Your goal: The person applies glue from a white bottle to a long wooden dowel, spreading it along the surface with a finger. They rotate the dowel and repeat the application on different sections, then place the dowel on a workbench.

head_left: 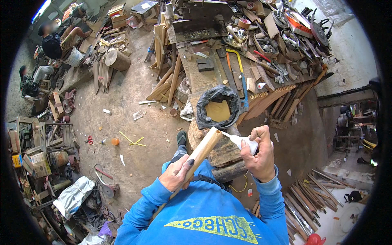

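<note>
A long, light wooden stick (201,152) slants up across my front, and my left hand (176,173) is wrapped round it. Its upper end shows a dark spot, perhaps a hole. My right hand (261,154) grips a small white squeeze bottle (244,143) with a narrow nozzle. The nozzle tip points at the stick's upper end and is at or very near it; I cannot tell whether they touch. Just beyond the stick's end stands a container lined with a black plastic bag (202,109), with tan powder (218,111) inside.
A cluttered workbench (188,77) reaches away ahead, bearing a yellow-and-blue hacksaw (241,75), pliers (281,69) and heaped tools. Wooden strips (175,81) lean at its left side. More wood pieces (304,200) lie at the lower right. Two people (53,47) sit at the far left.
</note>
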{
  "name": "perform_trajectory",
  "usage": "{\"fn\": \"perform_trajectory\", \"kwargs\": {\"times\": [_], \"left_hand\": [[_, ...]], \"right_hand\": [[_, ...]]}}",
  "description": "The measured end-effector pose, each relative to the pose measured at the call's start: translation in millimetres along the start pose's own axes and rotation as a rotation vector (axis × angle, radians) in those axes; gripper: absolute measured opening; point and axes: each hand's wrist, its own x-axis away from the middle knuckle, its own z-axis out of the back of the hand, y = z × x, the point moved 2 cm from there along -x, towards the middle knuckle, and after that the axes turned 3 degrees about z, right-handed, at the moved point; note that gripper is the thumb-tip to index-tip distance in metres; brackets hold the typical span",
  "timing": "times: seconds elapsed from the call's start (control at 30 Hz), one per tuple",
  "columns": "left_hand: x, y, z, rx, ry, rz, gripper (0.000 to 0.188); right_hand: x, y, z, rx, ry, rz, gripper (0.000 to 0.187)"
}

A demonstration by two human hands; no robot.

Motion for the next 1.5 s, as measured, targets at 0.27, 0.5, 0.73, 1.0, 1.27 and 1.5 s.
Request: {"fn": "perform_trajectory", "kwargs": {"times": [0.27,0.5,0.73,1.0,1.27,1.5], "left_hand": [[-1,-2,7,-0.102,0.109,-0.096,0.034],[6,2,34,-0.100,0.128,-0.189,0.035],[21,3,37,0.250,-0.153,-0.069,0.047],[25,6,36,0.300,-0.232,-0.071,0.052],[3,4,32,0.225,-0.078,-0.093,0.040],[-44,20,26,0.107,0.001,-0.082,0.034]], "right_hand": [[-3,16,2,-0.170,0.092,-0.026,0.028],[-57,73,-40,-0.468,-0.135,-0.155,0.036],[-77,99,-80,0.322,-0.304,-0.148,0.030],[-89,116,-96,0.648,-0.437,0.076,0.005],[-92,89,-76,0.548,-0.237,0.100,0.013],[-67,68,-42,-0.005,0.154,-0.226,0.024]]}}
